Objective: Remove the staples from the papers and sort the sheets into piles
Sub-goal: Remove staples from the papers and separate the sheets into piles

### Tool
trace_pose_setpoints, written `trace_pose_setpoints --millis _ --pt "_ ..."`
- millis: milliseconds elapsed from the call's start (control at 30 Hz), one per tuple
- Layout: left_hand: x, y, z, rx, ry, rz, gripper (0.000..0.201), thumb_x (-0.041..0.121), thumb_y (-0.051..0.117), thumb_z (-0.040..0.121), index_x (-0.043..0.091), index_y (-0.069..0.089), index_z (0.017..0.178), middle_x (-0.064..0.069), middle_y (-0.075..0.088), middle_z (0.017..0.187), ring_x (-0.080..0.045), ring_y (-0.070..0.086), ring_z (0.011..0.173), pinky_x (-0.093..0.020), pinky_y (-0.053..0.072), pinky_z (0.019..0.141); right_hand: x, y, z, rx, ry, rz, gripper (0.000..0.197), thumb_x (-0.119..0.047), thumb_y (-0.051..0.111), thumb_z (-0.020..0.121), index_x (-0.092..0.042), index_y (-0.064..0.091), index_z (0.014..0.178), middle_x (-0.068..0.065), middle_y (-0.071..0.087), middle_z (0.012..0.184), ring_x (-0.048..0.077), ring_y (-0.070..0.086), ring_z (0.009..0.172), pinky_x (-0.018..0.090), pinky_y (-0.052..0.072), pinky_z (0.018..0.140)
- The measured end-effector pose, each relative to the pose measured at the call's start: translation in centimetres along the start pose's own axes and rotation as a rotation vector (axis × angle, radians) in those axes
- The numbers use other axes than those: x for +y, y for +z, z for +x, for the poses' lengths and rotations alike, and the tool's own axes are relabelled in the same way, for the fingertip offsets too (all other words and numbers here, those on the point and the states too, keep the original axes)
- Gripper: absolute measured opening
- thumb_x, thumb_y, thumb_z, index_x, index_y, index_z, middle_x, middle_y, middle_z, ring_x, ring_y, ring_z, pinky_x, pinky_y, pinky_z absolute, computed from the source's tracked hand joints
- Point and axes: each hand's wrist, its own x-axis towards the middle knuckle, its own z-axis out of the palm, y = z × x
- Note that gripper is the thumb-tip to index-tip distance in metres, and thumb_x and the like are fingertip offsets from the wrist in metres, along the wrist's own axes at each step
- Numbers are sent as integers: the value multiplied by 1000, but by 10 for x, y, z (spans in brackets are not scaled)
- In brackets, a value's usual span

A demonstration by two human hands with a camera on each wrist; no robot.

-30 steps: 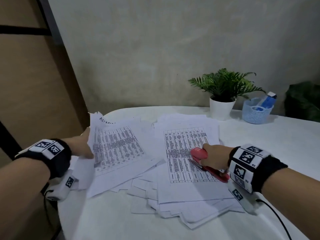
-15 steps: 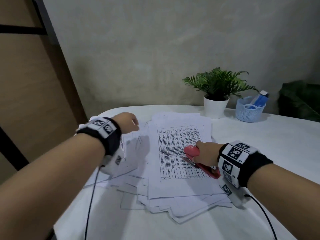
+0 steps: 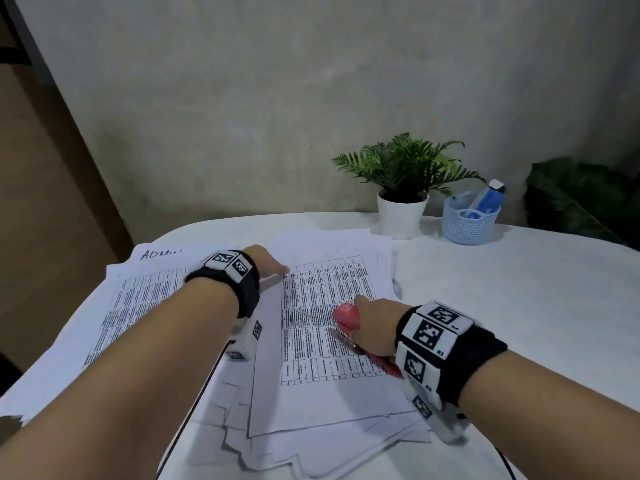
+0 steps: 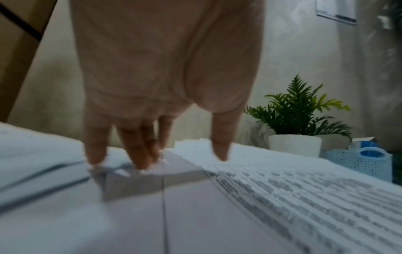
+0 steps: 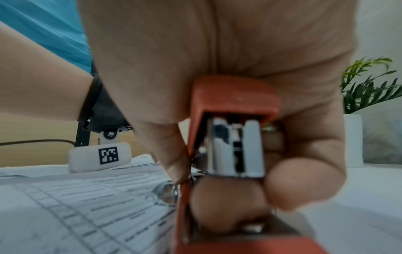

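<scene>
left hand (image 3: 268, 268) fingers (image 4: 139, 154), extended, press the printed-table paper stack (image 3: 322, 323) on the white counter (image 3: 519, 306); right hand (image 3: 375, 323) clenches the red stapler (image 3: 346, 315). left sorted pile (image 3: 138, 299) started; stack remains.

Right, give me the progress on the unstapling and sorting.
Done: one left pile of printed sheets. In hand: the left hand has fingertips on a corner of the right stack of table-printed papers; the right hand grips the red stapler. Left: that uneven stack.
</scene>
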Motion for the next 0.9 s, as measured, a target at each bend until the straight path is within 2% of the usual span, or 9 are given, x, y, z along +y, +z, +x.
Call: trace_pose_setpoints --millis 67,133,267,400,533,633,733,833,900 --pt "2 2 -2 31 -20 -10 54 40 57 92 0 50 129 -14 54 133 -30 50 124 -33 39 99 0 1 0 12 3 -5 34 -31 35 98 -7 40 120 10 55 119 26 55 110 49 35 104" --pt "2 2 -2 60 -18 -34 56 36 60 91 -1 47 131 -15 54 132 -30 51 122 -34 40 97 1 3 3 23 10 -7 36 -34 36 97 -7 41 120 10 56 118 26 55 109 50 33 105" --pt "-1 4 0 129 -9 -149 44 26 67 85 0 52 117 -10 59 104 -29 56 96 -29 40 74 4 9 10 50 57 5 41 -37 39 94 -7 39 121 8 60 114 26 56 108 51 31 106" --pt "-9 0 3 326 75 -236 11 20 59 85 10 53 84 -8 56 87 -27 51 83 -27 38 71 3 10 11 60 51 20 39 -38 38 94 -8 40 118 8 60 113 25 57 107 51 32 105" --pt "-12 -3 2 386 132 -167 24 20 53 87 15 43 65 -5 52 78 -28 51 84 -28 38 68 2 8 8 29 29 76 32 -36 35 96 -8 41 112 7 58 117 20 55 101 46 37 103" --pt "-7 -3 -5 478 185 -209 14 24 49 93 12 56 89 -6 52 103 -30 50 102 -34 43 82 4 11 14 67 50 92 39 -34 44 93 -9 40 122 10 58 117 26 56 107 40 40 99" --pt "-2 -9 -20 430 261 -408 10 22 41 98 12 41 98 -10 53 92 -29 51 86 -30 36 71 6 12 16 70 71 146 48 -29 53 90 -9 37 131 13 55 122 29 55 110 33 43 84" --pt "-1 -19 -41 383 296 -549 12 22 39 99 15 36 109 -13 58 87 -29 55 77 -32 40 65 7 7 11 95 70 183 47 -29 52 90 -9 38 130 12 57 118 28 57 105 32 44 83" --pt "1 -27 -60 432 335 -619 23 18 40 99 14 36 121 -10 56 80 -21 53 67 -30 40 57 12 4 6 121 61 238 42 -29 49 93 -9 38 128 5 59 100 22 55 90 33 45 88"
